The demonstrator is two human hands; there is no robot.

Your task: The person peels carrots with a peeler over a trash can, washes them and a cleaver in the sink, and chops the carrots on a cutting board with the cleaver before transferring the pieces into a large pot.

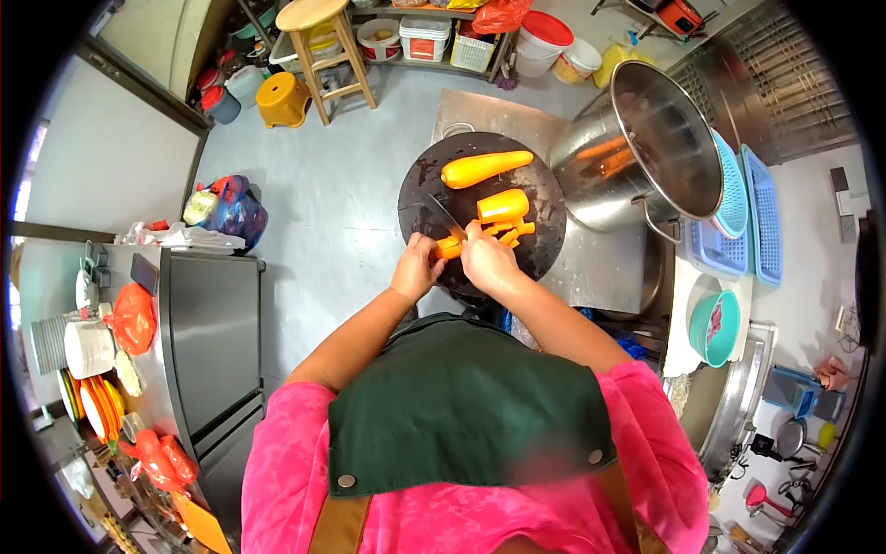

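Note:
On a round dark cutting board [429, 180] lies a whole peeled carrot [486, 169] at the far side. Nearer me sits a thick cut carrot length [503, 205], with several smaller carrot pieces [513, 233] beside my right hand. My right hand [489, 260] is closed around the handle of a knife [447, 215], whose blade points away and to the left. My left hand [417, 268] has its fingers closed on a carrot piece [448, 247], left of the knife. The fingers partly hide that piece, and the knife handle is covered by my right hand.
A large steel pot [600, 171] stands right of the board on a metal table [604, 268]. Farther right are blue baskets [761, 217] and a turquoise bowl [715, 328]. A steel cabinet [217, 342] is at left; a wooden stool [323, 55] stands ahead.

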